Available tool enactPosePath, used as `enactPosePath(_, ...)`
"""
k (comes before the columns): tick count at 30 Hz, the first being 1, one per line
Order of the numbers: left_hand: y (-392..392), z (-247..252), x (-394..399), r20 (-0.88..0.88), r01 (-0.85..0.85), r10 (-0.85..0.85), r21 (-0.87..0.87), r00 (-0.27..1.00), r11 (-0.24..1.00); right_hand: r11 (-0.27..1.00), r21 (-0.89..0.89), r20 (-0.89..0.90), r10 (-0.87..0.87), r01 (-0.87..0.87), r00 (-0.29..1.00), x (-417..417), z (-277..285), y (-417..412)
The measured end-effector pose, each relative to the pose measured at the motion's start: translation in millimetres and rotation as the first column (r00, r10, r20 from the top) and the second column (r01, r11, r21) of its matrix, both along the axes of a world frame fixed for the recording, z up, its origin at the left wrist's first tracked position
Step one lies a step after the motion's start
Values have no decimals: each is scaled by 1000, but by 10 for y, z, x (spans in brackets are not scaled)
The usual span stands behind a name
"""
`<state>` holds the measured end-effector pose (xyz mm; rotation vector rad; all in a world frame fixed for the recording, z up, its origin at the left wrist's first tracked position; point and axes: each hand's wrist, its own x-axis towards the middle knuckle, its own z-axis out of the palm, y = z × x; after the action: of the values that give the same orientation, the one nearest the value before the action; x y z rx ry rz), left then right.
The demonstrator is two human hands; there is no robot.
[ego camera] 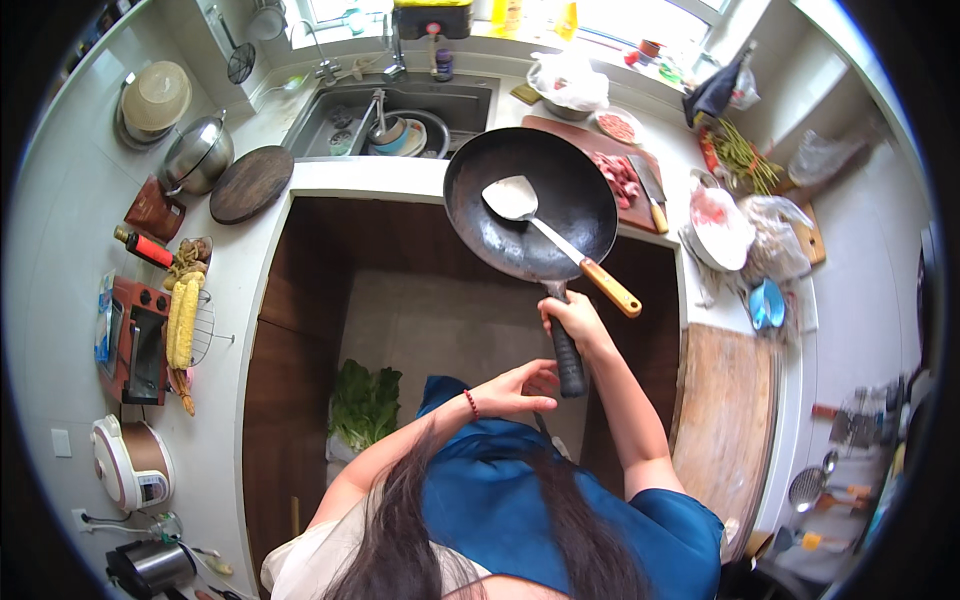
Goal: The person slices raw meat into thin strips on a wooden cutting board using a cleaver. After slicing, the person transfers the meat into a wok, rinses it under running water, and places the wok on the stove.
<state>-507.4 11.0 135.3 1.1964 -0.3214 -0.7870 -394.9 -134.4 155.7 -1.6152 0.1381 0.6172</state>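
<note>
My right hand (577,324) grips the black handle of a dark wok (480,232) near where it meets the pan. The wok hangs over the front edge of the counter, between the sink and the chopping board. Inside it lies a metal wok spatula (514,201), its wooden end sticking out over the rim to the right. Fingers apart and holding nothing, my left hand (521,390) is just left of the handle's end. Behind the wok, a reddish cutting board (551,129) bears cut raw meat (621,178) and a cleaver (646,180).
A sink (469,97) holds a basin (442,135) with dishes. On the left counter are a round wooden board (252,184), a steel pot (201,156), corn cobs (181,322) and a rice cooker (131,465). Leafy greens (367,405) sit low on the left; a white bowl (720,240) stands right.
</note>
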Motion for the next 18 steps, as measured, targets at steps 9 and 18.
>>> enactPosePath(9, 340, -223, 1712, -191, -340, 330, -22, 925, 940, 990, 48, 0, -134, 134, 991, 1789, -493, 698)
enactPosePath(18, 548, -598, 2562, -259, -413, 476, 264, 840, 872, 943, 95, -52, -314, 318, 948, 2335, -814, 1179)
